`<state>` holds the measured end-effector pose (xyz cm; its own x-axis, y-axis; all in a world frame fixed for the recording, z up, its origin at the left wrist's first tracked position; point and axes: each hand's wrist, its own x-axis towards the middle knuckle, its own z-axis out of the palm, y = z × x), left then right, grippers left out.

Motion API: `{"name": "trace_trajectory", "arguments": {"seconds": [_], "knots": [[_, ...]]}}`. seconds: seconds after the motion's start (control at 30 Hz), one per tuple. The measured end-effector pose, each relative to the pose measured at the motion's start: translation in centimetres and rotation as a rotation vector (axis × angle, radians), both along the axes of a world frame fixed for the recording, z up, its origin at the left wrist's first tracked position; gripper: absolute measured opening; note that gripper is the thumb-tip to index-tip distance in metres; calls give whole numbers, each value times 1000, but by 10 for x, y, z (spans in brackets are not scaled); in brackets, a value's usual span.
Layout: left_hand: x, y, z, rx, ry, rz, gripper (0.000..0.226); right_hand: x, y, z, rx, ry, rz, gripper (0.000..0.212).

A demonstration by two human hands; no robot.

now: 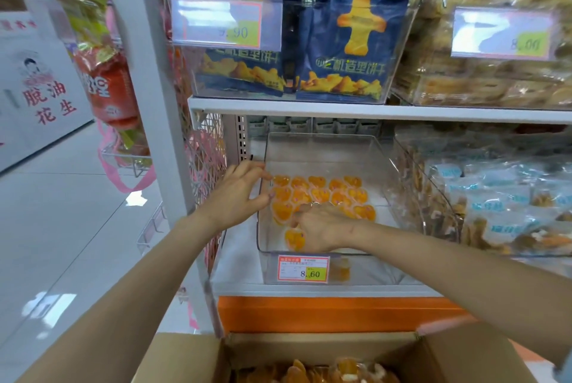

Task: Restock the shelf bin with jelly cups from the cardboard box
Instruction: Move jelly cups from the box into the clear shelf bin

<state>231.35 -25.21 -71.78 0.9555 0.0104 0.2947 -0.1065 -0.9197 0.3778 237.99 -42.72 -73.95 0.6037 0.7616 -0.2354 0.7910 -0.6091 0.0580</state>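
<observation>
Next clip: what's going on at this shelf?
A person is arranging small orange jelly cups in a clear plastic shelf bin. The left hand hovers open at the bin's left wall; the right hand lies over the front cups, its grip hidden. The cups cover only part of the bin's floor. A brown cardboard box below holds more.

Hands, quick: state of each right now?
Left hand: open, fingers spread at the clear plastic shelf bin rim, holding nothing.
Right hand: palm down over orange jelly cups; grip cannot be told.
</observation>
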Motion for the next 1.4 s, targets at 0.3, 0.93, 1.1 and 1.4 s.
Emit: {"name": "trace_trajectory", "arguments": {"seconds": [0.3, 0.93, 1.1, 1.4], "knots": [[1, 3, -3, -40, 4, -14, 84, 9, 19, -1, 89, 28, 24, 69], [-1, 0, 0, -82, 30, -23, 65, 10, 6, -10, 159, -11, 14, 64], [-1, 0, 1, -84, 30, -26, 43, 5, 8, -11, 182, 44, -13, 72], [-2, -1, 2, -90, 42, -23, 44, 15, 11, -14, 170, 64, -21, 80]]}}
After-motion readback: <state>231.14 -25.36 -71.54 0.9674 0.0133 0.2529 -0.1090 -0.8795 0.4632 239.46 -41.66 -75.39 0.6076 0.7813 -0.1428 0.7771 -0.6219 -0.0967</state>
